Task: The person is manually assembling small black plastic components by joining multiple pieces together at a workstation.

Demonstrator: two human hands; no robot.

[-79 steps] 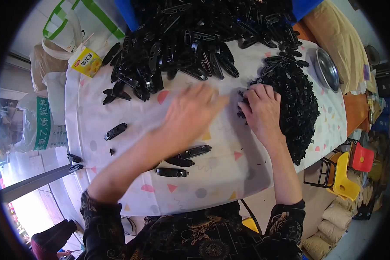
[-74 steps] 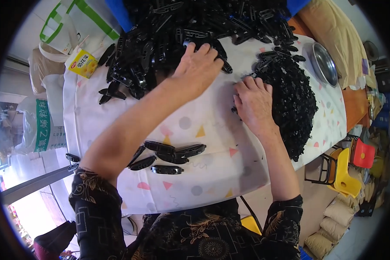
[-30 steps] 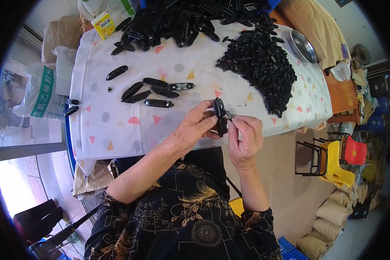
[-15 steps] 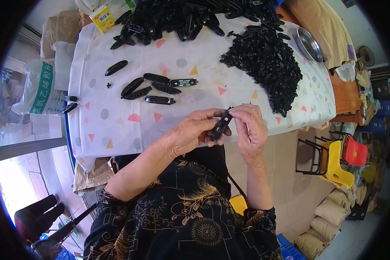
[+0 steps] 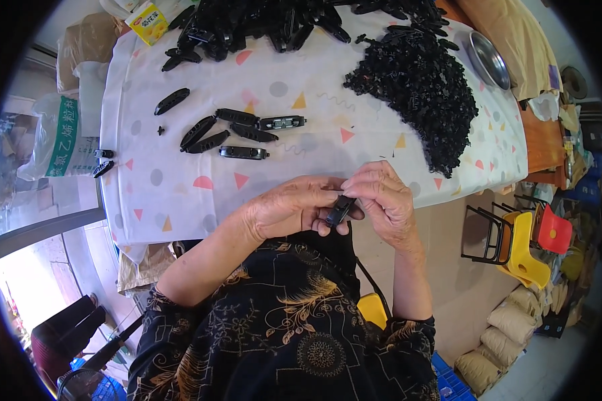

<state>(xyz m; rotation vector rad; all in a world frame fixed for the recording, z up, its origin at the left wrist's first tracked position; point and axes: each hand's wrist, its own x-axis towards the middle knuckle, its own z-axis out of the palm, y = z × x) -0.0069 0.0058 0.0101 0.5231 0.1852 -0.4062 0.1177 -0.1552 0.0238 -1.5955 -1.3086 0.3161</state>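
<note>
Between my hands, just off the table's near edge, is a slim black plastic part. My left hand is closed around its lower end, fingers curled beneath it. With thumb and fingertips my right hand pinches the upper end; whether a smaller piece sits in that pinch is hidden. Beyond my hands lie several similar long black plastic parts in a loose group, one of them showing a silvery inside. Another black part rests apart to the left, near a tiny black piece.
A patterned white cloth covers the table. Along the far edge spreads a heap of long black parts; right of it lies a pile of small black pieces. A metal bowl and a yellow box stand behind. Yellow chair at right.
The black part has turned in my fingers, hiding its pale-holed face and showing a smoother side. My right fingers have closed farther over its upper end. The view has shifted slightly.
</note>
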